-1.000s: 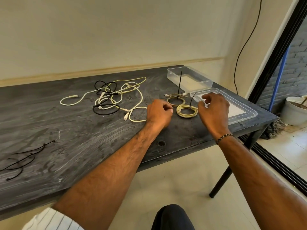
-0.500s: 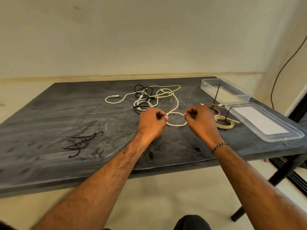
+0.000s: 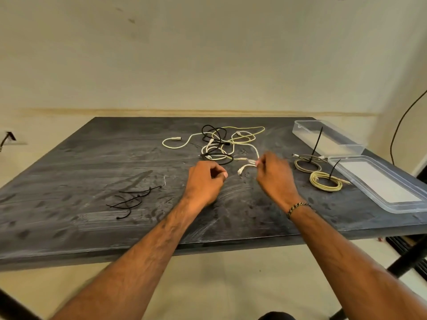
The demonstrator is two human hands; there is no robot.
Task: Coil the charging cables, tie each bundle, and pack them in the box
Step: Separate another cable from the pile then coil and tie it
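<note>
Open worktop at near left, clutter far and right

Bare worktop (image 3: 69, 227) lies near; cable ties (image 3: 131, 199) sit left, a loose cable tangle (image 3: 221, 144) blocks the far middle, and two tied coils (image 3: 317, 174) crowd the box (image 3: 328, 139) and lid (image 3: 379, 181).

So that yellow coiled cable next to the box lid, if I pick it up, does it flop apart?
Probably not: the yellow coiled cable looks cinched by a black zip tie, so its loops should stay together. It is likely light and a bit springy. The loose connector end may dangle.
</note>
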